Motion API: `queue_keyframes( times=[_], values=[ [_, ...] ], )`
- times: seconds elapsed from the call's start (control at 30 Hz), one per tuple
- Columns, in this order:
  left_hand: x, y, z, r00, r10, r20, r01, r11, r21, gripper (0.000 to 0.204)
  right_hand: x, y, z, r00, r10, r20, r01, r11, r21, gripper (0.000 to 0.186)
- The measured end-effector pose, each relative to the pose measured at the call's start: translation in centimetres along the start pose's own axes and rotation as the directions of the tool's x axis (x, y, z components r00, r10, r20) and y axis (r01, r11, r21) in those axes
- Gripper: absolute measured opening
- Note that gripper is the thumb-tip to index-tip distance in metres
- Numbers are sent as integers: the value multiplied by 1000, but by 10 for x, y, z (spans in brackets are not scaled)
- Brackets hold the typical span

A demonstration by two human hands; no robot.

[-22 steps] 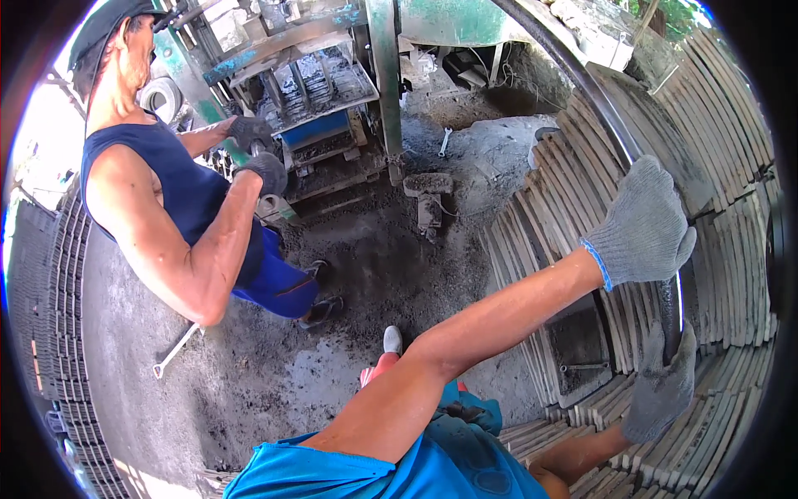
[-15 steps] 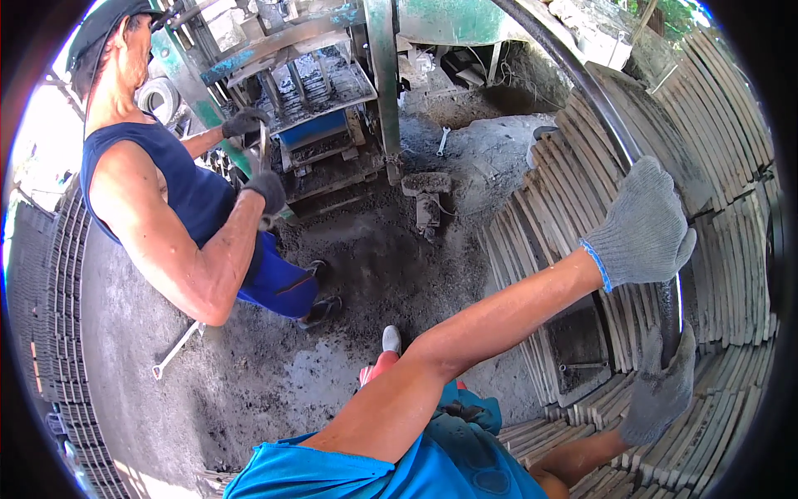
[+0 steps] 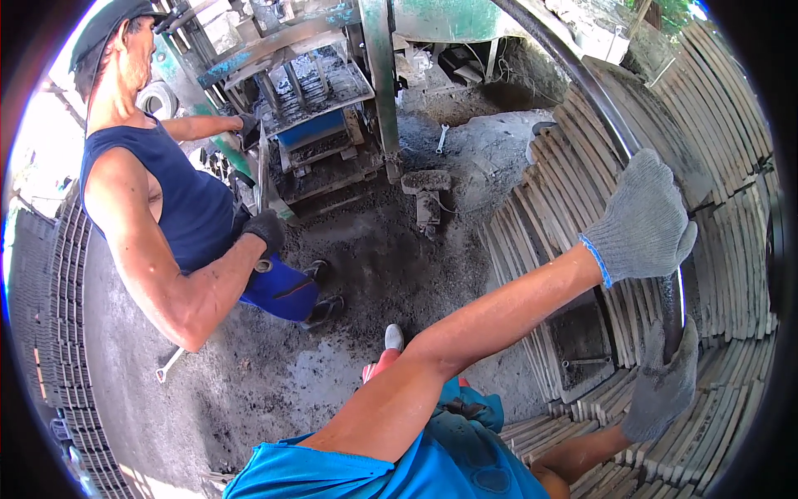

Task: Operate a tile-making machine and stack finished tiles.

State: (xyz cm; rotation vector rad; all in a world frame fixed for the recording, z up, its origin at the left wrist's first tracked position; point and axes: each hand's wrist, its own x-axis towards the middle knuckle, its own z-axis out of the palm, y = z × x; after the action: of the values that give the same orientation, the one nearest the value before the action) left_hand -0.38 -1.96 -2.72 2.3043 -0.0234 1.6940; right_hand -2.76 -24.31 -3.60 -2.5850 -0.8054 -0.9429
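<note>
Hands [image 3: 640, 218] on bar [image 3: 600, 104], co-worker's elbow [image 3: 189, 334] lower

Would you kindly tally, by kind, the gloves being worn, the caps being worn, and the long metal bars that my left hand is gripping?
Gloves: 4 (on your left hand and right hand; co-worker's dark gloves)
Black cap: 1
Long metal bar: 1
Total: 6

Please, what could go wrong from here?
The left hand grips a long bar, with the right hand against it; a slip might knock a hand on the stacked boards nearby. The co-worker stands close to the machine frame, so a hand could get pinched. A wrench lies on the floor and might trip somebody.
</note>
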Motion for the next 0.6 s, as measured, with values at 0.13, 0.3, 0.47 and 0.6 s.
queue_keyframes(
  times=[0.13,0.3,0.47,0.6],
  values=[
    [1,1,-3,1000,4,-6,-4,1000,9,40,0,2,2,1000,-4,1,4,1000,-20,50],
    [0,-1,1,999,11,-33,-10,1000,6,40,-1,6,5,997,-62,-37,60,997,-41,50],
    [0,0,-1,1000,7,-30,-7,1000,4,40,-1,6,5,996,-77,-37,77,997,-17,49],
    [2,2,-4,999,19,-29,-18,999,33,41,-2,16,11,991,-113,-66,109,992,-67,49]
  ],
)
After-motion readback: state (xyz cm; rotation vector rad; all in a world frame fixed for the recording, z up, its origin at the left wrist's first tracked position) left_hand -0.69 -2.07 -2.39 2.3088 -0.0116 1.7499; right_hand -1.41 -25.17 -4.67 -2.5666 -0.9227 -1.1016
